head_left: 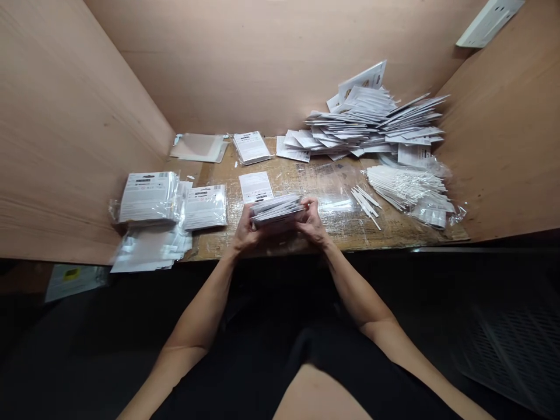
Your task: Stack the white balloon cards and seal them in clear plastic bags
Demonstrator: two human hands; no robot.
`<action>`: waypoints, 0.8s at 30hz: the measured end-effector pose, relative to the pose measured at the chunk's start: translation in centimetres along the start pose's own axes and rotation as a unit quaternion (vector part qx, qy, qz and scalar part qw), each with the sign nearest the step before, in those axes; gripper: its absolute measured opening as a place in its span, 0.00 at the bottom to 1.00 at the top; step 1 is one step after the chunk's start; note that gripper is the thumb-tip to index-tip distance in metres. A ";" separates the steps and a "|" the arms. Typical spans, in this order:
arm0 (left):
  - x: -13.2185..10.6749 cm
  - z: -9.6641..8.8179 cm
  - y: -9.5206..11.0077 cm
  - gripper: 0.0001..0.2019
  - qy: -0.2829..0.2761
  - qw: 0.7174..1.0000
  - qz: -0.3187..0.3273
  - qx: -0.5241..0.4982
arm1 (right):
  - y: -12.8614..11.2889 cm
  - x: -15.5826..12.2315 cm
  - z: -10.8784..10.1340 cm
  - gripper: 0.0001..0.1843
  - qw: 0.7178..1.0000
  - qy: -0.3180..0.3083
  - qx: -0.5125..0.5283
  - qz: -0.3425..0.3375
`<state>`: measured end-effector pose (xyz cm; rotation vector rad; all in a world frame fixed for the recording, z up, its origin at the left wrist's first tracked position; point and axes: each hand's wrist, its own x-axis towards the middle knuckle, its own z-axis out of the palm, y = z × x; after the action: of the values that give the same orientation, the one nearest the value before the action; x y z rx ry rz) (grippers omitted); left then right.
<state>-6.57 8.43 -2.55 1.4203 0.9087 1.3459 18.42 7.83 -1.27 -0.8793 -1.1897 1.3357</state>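
Both my hands grip a stack of flat white packets (277,210) just above the front edge of the wooden bench (306,175). My left hand (245,228) clasps the stack's left end, fingers curled round it. My right hand (311,221) holds the right end, fingers closed over the top. A single white card (256,186) lies flat on the bench just behind the stack.
Piles of bagged packets (151,198) sit at the left, one overhanging the edge. A big heap of white cards (376,119) fills the back right, with white strips (405,186) in front. Plywood walls enclose three sides.
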 end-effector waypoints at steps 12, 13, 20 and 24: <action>-4.8 1.4 1.4 0.30 0.173 0.978 -0.099 -0.062 | -1.3 3.4 2.0 0.49 0.965 -0.209 -0.105 0.116; -5.5 1.1 1.9 0.29 0.206 0.966 -0.124 -0.090 | -1.6 5.5 2.4 0.46 0.963 -0.198 -0.162 0.087; -8.9 -3.3 5.8 0.27 0.337 0.915 -0.161 -0.153 | 0.3 9.3 6.5 0.64 0.765 -0.331 -0.551 -0.049; -9.1 -6.6 7.9 0.27 0.405 0.907 -0.077 -0.088 | 0.9 -0.9 4.2 0.45 0.726 -0.403 -0.541 -0.132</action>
<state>-14.86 -1.48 2.03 0.5979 1.3450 1.8707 14.33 6.34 -1.30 -0.8143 -2.8230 0.6475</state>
